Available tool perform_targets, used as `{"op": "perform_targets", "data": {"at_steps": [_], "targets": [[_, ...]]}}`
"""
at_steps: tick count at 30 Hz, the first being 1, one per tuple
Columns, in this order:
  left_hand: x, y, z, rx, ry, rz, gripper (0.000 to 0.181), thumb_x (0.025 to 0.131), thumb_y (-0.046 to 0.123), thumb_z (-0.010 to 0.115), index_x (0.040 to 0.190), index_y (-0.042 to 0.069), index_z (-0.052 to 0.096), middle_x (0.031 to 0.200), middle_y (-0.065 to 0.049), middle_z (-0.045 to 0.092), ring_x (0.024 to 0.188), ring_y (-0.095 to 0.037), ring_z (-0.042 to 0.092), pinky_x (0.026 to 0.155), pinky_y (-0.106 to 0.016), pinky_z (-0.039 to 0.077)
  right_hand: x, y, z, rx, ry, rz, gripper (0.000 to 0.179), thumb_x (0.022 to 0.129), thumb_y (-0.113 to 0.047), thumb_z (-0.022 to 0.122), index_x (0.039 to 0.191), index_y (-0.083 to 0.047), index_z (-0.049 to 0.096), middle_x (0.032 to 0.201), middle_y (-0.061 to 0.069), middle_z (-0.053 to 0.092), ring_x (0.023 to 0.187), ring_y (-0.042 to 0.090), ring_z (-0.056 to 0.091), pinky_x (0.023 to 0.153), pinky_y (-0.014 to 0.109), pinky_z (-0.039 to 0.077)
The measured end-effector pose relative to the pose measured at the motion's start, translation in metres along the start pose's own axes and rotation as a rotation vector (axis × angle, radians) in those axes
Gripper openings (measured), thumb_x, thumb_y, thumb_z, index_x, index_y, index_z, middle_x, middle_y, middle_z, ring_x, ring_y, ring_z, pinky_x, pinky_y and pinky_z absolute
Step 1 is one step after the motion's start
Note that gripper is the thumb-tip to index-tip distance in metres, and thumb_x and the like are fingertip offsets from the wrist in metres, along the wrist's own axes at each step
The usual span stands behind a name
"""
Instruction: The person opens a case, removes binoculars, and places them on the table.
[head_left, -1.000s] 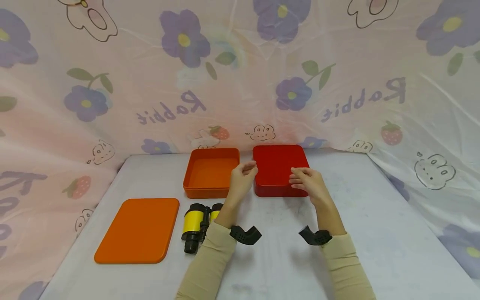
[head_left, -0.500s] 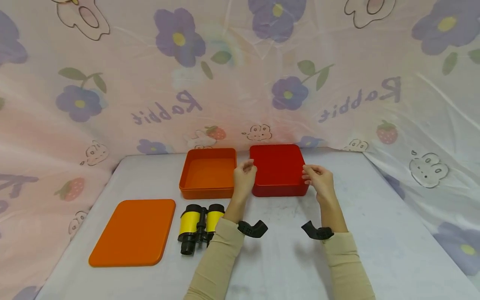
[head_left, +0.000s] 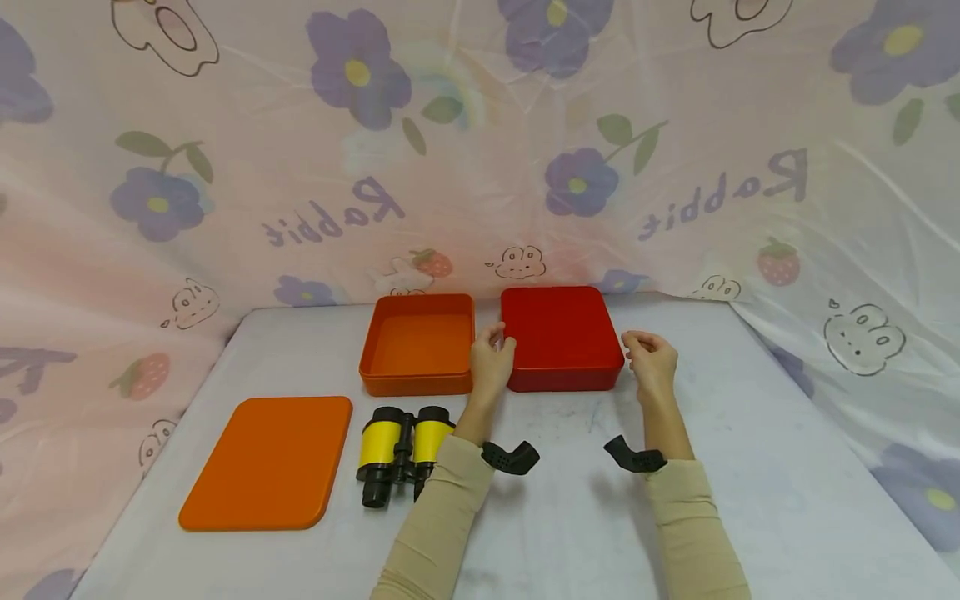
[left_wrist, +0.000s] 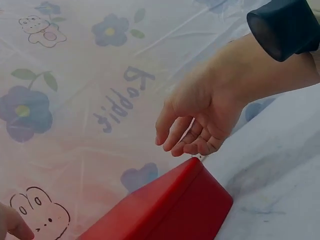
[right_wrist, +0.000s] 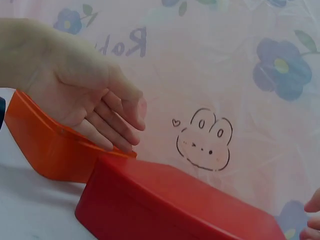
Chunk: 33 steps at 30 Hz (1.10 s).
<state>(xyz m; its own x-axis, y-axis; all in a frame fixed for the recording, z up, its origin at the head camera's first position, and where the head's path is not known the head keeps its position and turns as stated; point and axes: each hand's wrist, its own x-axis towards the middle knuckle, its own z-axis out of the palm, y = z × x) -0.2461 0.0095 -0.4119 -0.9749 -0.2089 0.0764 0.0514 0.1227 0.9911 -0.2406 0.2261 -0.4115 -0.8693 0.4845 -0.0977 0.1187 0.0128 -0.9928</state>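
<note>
Beige sleeves (head_left: 435, 533) enter from the bottom edge; at lower left lies an orange lid (head_left: 266, 462), flat, and right of it the binoculars (head_left: 378, 446), partly behind the left forearm. Mid-frame, the left hand (head_left: 492, 360) overlaps the left side of the red box (head_left: 558, 329), and the right hand (head_left: 651, 362) hangs just beside its front right corner. Both hands' fingers are loosely curved, thumb-to-finger gaps narrow, gripping nothing; whether any fingertip touches the box I cannot tell. So the box lies between the hands, nearly square, with no clear long axis, and the left hand looks slightly nearer. An orange box (head_left: 417, 387), lidless, stands left of it, before the printed cloth (head_left: 480, 150) filling the upper frame.
</note>
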Motion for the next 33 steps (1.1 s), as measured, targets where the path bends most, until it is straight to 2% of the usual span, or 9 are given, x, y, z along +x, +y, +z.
{"op": "perform_targets", "data": {"at_steps": [4, 9, 17, 19, 21, 23, 25, 27, 33], "targets": [[0.001, -0.004, 0.004, 0.014, -0.009, -0.032, 0.040, 0.093, 0.006, 0.054, 0.132, -0.004, 0.054, 0.139, -0.020, 0.055, 0.132, -0.036, 0.050, 0.111, -0.043, 0.044, 0.004, 0.004, 0.000, -0.039, 0.005, 0.017, 0.024, 0.093, -0.019, 0.059, 0.111, -0.003, 0.061, 0.066, -0.022, 0.052, 0.068, 0.000, 0.048, 0.056, 0.011, 0.042], [0.002, -0.008, 0.008, 0.041, 0.000, -0.046, 0.044, 0.093, 0.007, 0.054, 0.135, -0.005, 0.050, 0.141, -0.021, 0.052, 0.136, -0.035, 0.047, 0.113, -0.043, 0.040, 0.008, 0.009, 0.001, -0.047, 0.008, 0.020, 0.032, 0.094, -0.019, 0.058, 0.119, 0.001, 0.059, 0.076, -0.019, 0.056, 0.076, -0.001, 0.048, 0.065, 0.011, 0.046], [-0.001, -0.012, 0.014, 0.027, -0.016, -0.066, 0.050, 0.093, 0.007, 0.053, 0.140, -0.006, 0.043, 0.147, -0.023, 0.046, 0.139, -0.034, 0.043, 0.116, -0.045, 0.036, 0.011, 0.016, 0.003, -0.037, -0.020, 0.031, 0.041, 0.094, -0.017, 0.057, 0.128, 0.006, 0.055, 0.071, -0.025, 0.054, 0.072, -0.007, 0.050, 0.066, 0.005, 0.043], [-0.003, -0.013, 0.017, 0.023, -0.018, -0.074, 0.052, 0.093, 0.008, 0.052, 0.142, -0.006, 0.040, 0.149, -0.023, 0.043, 0.140, -0.033, 0.042, 0.117, -0.045, 0.036, 0.012, 0.017, 0.004, -0.062, -0.035, 0.056, 0.043, 0.095, -0.020, 0.056, 0.131, 0.003, 0.055, 0.085, -0.017, 0.061, 0.081, -0.003, 0.053, 0.072, 0.007, 0.044], [-0.004, -0.015, 0.019, 0.024, -0.016, -0.087, 0.055, 0.093, 0.008, 0.052, 0.144, -0.006, 0.037, 0.150, -0.023, 0.041, 0.141, -0.033, 0.041, 0.117, -0.045, 0.035, 0.012, 0.018, 0.004, -0.090, -0.061, 0.083, 0.046, 0.096, -0.024, 0.055, 0.135, 0.000, 0.053, 0.108, -0.006, 0.066, 0.098, 0.003, 0.056, 0.086, 0.011, 0.046], [-0.006, -0.016, 0.021, 0.040, -0.009, -0.097, 0.057, 0.093, 0.009, 0.053, 0.145, -0.006, 0.036, 0.151, -0.023, 0.040, 0.141, -0.033, 0.041, 0.118, -0.045, 0.034, 0.013, 0.018, 0.004, -0.104, -0.090, 0.097, 0.048, 0.096, -0.025, 0.054, 0.138, -0.001, 0.050, 0.133, 0.008, 0.059, 0.117, 0.013, 0.054, 0.102, 0.020, 0.045], [-0.006, -0.016, 0.023, 0.059, 0.003, -0.107, 0.058, 0.092, 0.009, 0.054, 0.145, -0.006, 0.036, 0.150, -0.023, 0.041, 0.140, -0.034, 0.042, 0.118, -0.045, 0.033, 0.014, 0.019, 0.005, -0.106, -0.119, 0.102, 0.050, 0.097, -0.025, 0.053, 0.141, -0.001, 0.047, 0.148, 0.014, 0.047, 0.132, 0.020, 0.047, 0.114, 0.029, 0.039], [-0.007, -0.016, 0.024, 0.077, 0.013, -0.110, 0.058, 0.091, 0.010, 0.054, 0.144, -0.007, 0.037, 0.149, -0.024, 0.043, 0.139, -0.035, 0.043, 0.118, -0.046, 0.034, 0.015, 0.021, 0.006, -0.105, -0.142, 0.105, 0.052, 0.097, -0.025, 0.052, 0.142, 0.000, 0.044, 0.152, 0.016, 0.042, 0.138, 0.025, 0.041, 0.120, 0.036, 0.033], [-0.006, -0.019, 0.024, 0.066, -0.006, -0.151, 0.057, 0.093, 0.011, 0.053, 0.145, -0.006, 0.036, 0.147, -0.023, 0.045, 0.136, -0.034, 0.046, 0.116, -0.046, 0.036, 0.016, 0.024, 0.009, -0.115, -0.172, 0.122, 0.054, 0.098, -0.026, 0.051, 0.145, 0.000, 0.041, 0.154, 0.017, 0.038, 0.140, 0.028, 0.041, 0.120, 0.037, 0.033]]}}
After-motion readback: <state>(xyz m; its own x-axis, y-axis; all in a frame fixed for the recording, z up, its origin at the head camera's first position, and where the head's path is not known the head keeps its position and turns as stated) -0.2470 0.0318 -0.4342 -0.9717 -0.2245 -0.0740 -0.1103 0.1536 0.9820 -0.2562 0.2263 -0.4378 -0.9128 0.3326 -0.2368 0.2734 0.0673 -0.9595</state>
